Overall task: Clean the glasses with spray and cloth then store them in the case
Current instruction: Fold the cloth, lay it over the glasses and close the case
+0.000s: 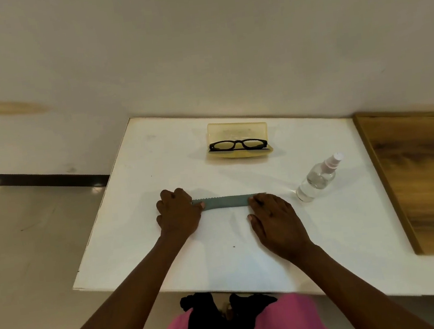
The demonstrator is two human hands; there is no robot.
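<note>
**Folding the cloth, glasses already in the open case**

The white table (166, 252) carries everything. At its far side the yellow case (237, 130) stands open with the black glasses (238, 144) lying in it; the spray bottle (317, 179) stands near the right hand, apart from it. The grey-green cloth (226, 202) lies as a narrow folded strip between the hands. To fold it neatly, I judge both ends should be kept level and the crease pressed flat. The left hand (178, 212) has curled fingers, its thumb pinching the strip's left end. The right hand (274, 220) lies fairly flat, fingertips pressing the right end.
</note>
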